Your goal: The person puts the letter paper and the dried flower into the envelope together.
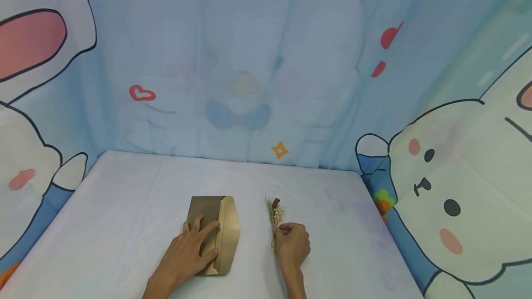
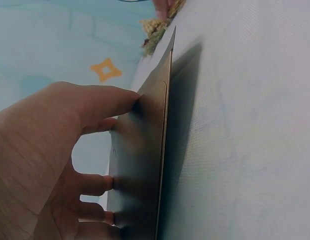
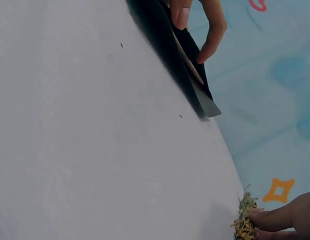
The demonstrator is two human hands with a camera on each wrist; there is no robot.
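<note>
A gold envelope lies on the white-covered table with its flap opened out to the right. My left hand rests on it with spread fingers; the left wrist view shows the fingertips touching the envelope's face. To the right of the envelope, my right hand pinches a small bunch of dried flowers by its stems between thumb and fingers. The bunch has pale blossoms and a dark red cluster at its top. In the right wrist view, the dried flowers show at the lower right corner.
The white tablecloth covers the table, with a few tiny dark specks on it. Behind the table's far edge hangs a light blue curtain printted with cartoon rabbits, which also borders the table on both sides.
</note>
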